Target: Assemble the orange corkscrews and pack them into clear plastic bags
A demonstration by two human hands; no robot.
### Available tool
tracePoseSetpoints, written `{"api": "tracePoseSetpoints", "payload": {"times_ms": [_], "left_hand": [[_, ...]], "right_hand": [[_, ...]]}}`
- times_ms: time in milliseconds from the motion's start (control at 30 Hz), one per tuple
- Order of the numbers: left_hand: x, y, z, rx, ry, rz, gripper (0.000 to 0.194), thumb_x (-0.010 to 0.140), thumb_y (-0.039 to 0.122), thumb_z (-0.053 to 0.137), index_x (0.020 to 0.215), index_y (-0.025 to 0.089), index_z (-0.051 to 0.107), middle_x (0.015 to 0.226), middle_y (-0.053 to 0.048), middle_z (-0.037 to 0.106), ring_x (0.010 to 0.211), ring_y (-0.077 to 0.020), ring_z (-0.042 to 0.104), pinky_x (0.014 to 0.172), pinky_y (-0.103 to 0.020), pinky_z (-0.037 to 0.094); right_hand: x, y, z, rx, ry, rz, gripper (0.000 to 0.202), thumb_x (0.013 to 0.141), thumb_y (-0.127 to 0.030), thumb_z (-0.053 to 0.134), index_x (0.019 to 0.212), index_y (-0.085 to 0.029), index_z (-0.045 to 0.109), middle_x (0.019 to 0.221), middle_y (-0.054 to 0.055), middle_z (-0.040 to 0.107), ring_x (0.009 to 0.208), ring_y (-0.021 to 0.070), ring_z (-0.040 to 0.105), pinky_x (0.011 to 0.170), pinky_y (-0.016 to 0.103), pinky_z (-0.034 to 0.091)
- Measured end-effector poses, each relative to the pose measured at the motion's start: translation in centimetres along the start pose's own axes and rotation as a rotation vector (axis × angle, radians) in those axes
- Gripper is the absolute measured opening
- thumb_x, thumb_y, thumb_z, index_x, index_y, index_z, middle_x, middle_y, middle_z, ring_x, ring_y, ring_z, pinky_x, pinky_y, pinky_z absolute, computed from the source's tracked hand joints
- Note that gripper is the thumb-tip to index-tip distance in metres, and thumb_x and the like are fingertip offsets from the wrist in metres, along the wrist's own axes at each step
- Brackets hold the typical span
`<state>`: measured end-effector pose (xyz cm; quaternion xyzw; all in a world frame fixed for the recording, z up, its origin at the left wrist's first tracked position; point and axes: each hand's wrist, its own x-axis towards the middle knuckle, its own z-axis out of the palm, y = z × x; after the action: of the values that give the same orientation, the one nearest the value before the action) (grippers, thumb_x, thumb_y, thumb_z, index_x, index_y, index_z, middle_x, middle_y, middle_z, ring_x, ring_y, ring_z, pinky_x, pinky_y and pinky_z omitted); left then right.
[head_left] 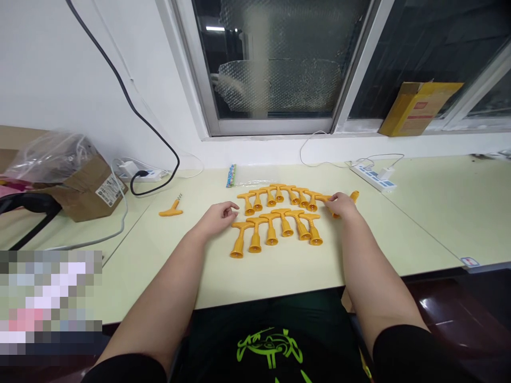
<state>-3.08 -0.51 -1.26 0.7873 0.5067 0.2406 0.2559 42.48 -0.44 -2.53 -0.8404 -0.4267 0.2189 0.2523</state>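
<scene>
Several yellow T-handled pieces with flared ends stand in two curved rows on the pale table (pixel 275 276). The front row includes a leftmost piece (pixel 238 242); the back row arcs behind it (pixel 279 192). My right hand (pixel 341 206) is closed on a yellow piece (pixel 324 198) at the right end of the back row. Another yellow piece (pixel 354 196) shows just behind that hand. At the rows' left end, my left hand (pixel 219 217) is held with its fingers apart and nothing in them. Farther left lies a yellow corkscrew (pixel 171 210) with its metal spiral exposed.
A clear plastic bag (pixel 255 175) lies behind the rows. Power strips sit at the back left (pixel 149 175) and back right (pixel 373 178). At the far left are a cardboard box (pixel 90 186) and a black cable (pixel 131 103).
</scene>
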Motion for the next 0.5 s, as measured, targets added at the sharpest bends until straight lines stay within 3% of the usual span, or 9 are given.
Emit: {"api": "tracePoseSetpoints", "payload": {"times_ms": [133,200,267,367,500], "left_hand": [[0.1,-0.1,0.2,-0.015,0.023,0.007,0.035,0.087,0.04,0.061,0.112,0.018,0.07,0.073,0.001,0.058,0.067,-0.0161,0.053,0.068,-0.03,0.045],[0.2,0.2,0.4,0.009,0.087,0.053,0.033,0.088,0.038,0.059,0.113,0.019,0.07,0.077,0.0,0.058,0.07,-0.0165,0.054,0.071,-0.031,0.047],[0.3,0.7,0.7,0.041,0.197,0.137,0.033,0.09,0.035,0.059,0.117,0.019,0.069,0.087,-0.003,0.06,0.077,-0.0175,0.057,0.077,-0.032,0.049],[0.2,2.1,1.5,0.044,0.315,0.287,0.036,0.091,0.03,0.061,0.125,0.021,0.067,0.108,-0.008,0.061,0.096,-0.0201,0.061,0.082,-0.033,0.053],[-0.1,4.2,2.8,0.031,0.299,0.481,0.037,0.092,0.029,0.066,0.128,0.025,0.066,0.129,-0.011,0.059,0.123,-0.0245,0.058,0.106,-0.042,0.051]], "right_hand": [[-0.2,-0.2,-0.1,0.157,0.099,-0.043,0.02,0.074,-0.022,0.073,0.087,-0.02,0.06,0.074,0.003,0.065,0.061,0.0195,0.063,0.076,0.045,0.055],[-0.8,-0.8,0.0,0.318,0.188,-0.138,0.02,0.073,-0.022,0.072,0.088,-0.02,0.059,0.08,0.002,0.065,0.061,0.0162,0.061,0.071,0.039,0.055],[-1.9,-1.8,0.4,0.507,0.187,-0.249,0.021,0.073,-0.026,0.073,0.087,-0.021,0.059,0.081,0.0,0.063,0.062,0.0145,0.061,0.065,0.033,0.054],[-4.5,-3.9,1.4,0.737,-0.054,-0.428,0.026,0.072,-0.034,0.079,0.083,-0.021,0.059,0.076,-0.001,0.062,0.065,0.0142,0.06,0.062,0.03,0.054],[-7.9,-6.0,2.3,0.834,-0.505,-0.61,0.034,0.072,-0.042,0.086,0.087,-0.02,0.064,0.083,0.002,0.068,0.076,0.0164,0.065,0.069,0.032,0.057]]}}
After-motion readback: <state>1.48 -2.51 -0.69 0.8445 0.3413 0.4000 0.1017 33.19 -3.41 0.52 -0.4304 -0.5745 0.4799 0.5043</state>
